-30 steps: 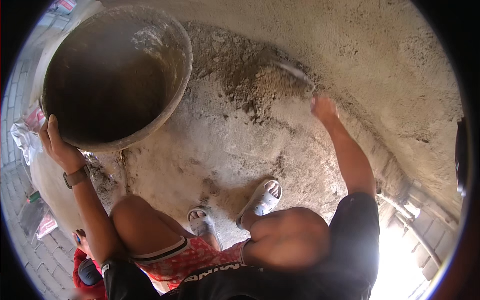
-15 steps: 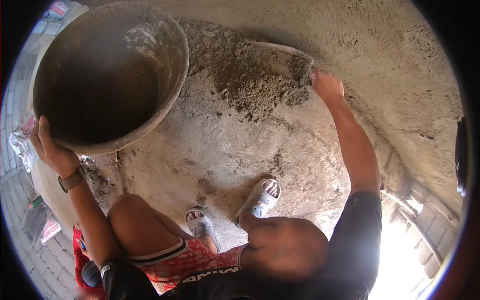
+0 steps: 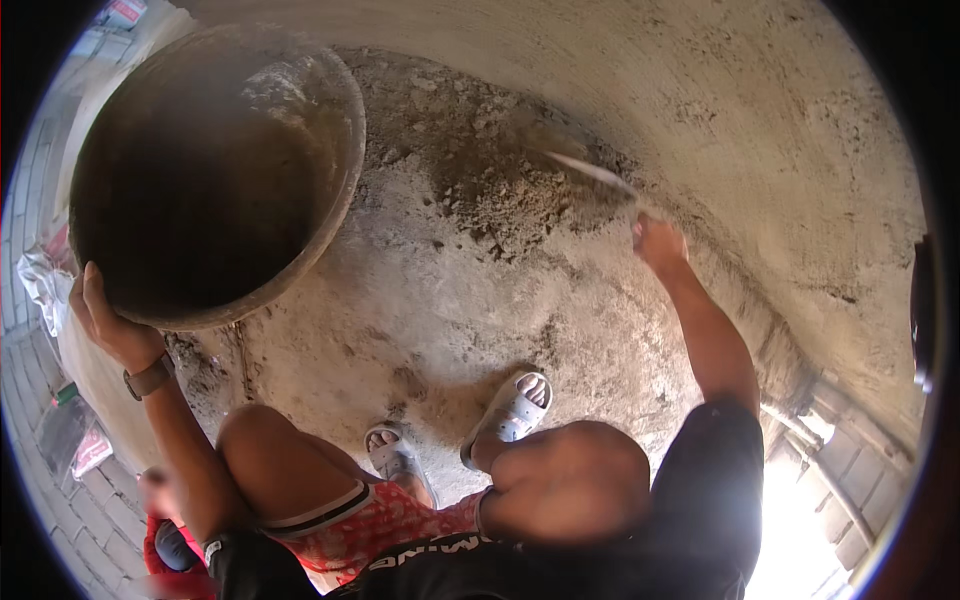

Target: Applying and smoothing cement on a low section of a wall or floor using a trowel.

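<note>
A large, round, mortar-stained basin [image 3: 345, 190] is tipped so its hollow faces me at the left. My left hand [image 3: 118, 325] grips its near-left rim, with the fingers partly hidden behind the wall. At the far right, my right hand [image 3: 660, 240] is closed on a thin scoop-like tool with a pale edge [image 3: 595, 172]. The tool is blurred, and its exact kind cannot be made out. It lies against a heap of damp grey mortar [image 3: 500, 195] at the foot of the wall.
A rough plastered wall [image 3: 760, 130] curves along the far and right sides. My sandalled feet [image 3: 515, 405] stand on the dusty floor. Pipes [image 3: 830, 470] run at the lower right. Another person in red [image 3: 165, 540] is at the lower left, near paving and a silvery bag [image 3: 42, 285].
My right hand and the tool have moved nearer to me, and the tool's edge now slants across the mortar. The basin sits slightly lower in view, with my left hand still on its rim.
</note>
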